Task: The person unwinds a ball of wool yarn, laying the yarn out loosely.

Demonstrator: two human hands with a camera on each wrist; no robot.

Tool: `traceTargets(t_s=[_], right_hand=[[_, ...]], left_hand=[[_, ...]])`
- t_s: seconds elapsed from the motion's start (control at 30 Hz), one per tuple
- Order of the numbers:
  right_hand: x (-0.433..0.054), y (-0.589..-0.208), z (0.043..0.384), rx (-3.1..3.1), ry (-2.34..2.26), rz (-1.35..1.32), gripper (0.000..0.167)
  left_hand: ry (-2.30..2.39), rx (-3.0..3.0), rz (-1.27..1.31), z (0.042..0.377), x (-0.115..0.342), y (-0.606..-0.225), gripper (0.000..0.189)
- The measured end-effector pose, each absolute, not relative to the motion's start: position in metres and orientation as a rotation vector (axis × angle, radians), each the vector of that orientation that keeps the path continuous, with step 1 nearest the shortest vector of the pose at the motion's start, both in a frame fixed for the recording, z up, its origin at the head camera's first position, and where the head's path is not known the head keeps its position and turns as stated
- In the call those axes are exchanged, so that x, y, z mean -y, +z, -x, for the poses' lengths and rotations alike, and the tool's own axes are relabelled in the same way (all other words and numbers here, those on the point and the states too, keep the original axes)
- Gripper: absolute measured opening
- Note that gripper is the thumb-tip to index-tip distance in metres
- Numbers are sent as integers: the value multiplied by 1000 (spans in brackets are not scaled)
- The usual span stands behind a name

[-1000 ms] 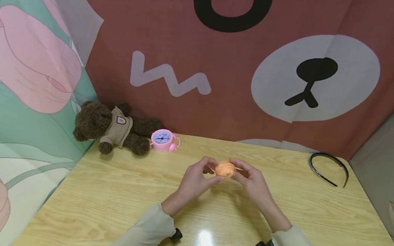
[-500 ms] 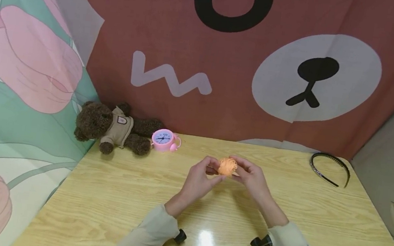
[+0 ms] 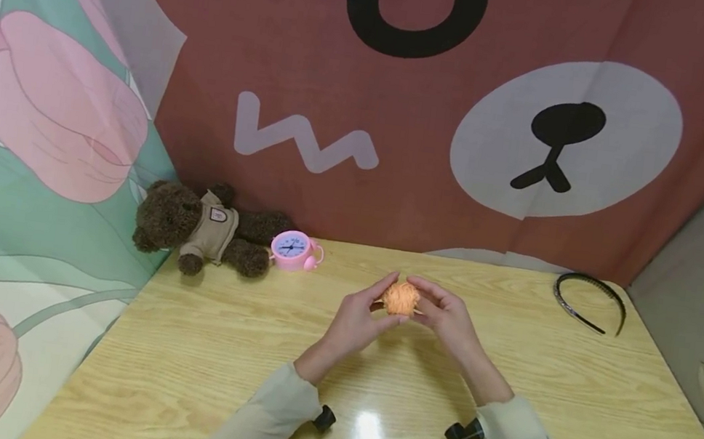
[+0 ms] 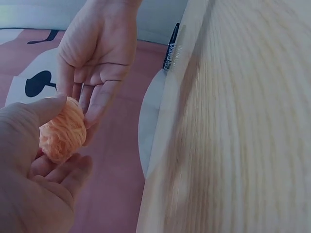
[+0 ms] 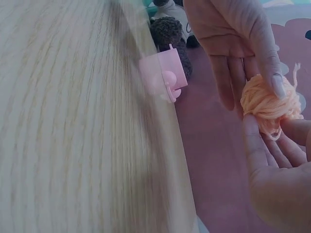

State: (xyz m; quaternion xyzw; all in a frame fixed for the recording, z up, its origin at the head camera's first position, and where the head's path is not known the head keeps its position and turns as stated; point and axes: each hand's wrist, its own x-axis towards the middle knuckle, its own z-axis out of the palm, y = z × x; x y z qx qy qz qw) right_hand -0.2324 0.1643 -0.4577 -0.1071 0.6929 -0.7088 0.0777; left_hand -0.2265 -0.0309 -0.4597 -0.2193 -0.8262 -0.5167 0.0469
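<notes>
A small ball of orange yarn (image 3: 401,299) is held up between both hands over the wooden table (image 3: 227,380). From the left, my left hand (image 3: 354,322) grips it with the thumb on the near side and fingers around the far side. My right hand (image 3: 452,325) holds the opposite side between thumb and fingers. In the right wrist view the left thumb lies across the yarn ball (image 5: 267,109), and a loose strand end (image 5: 295,77) sticks out. The left wrist view shows the yarn ball (image 4: 63,133) from its other side; the fingertips behind it are partly hidden.
A brown teddy bear (image 3: 212,228) in a beige shirt lies at the back left. By its feet is a pink alarm clock (image 3: 290,249). A black headband (image 3: 587,303) rests at the back right. Behind the table hangs a printed curtain (image 3: 393,203).
The yarn ball has been turned between the hands and looks rounder. It shifted slightly right, then back left. The left fingers have spread up along its far side.
</notes>
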Motion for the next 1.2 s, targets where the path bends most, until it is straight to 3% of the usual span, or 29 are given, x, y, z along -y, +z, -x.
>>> traceTargets(t_s=[0.2, 0.47, 0.73, 1.03, 1.2], right_hand=[[-163, -459, 231, -2055, -2134, 303, 44], [-168, -460, 230, -2174, -2062, 344, 46], [-174, -442, 227, -2550, -1867, 438, 42], [-170, -431, 225, -2828, -1535, 871, 46], [-168, -432, 223, -2881, -1516, 872, 39]], left_hand=[[-1665, 2490, 629, 227, 29, -460, 60], [-1645, 2467, 575, 227, 29, -461, 52], [-1626, 2496, 513, 231, 33, -461, 52], [-1636, 2569, 543, 230, 32, -457, 54], [-1633, 2598, 567, 229, 31, -454, 56]])
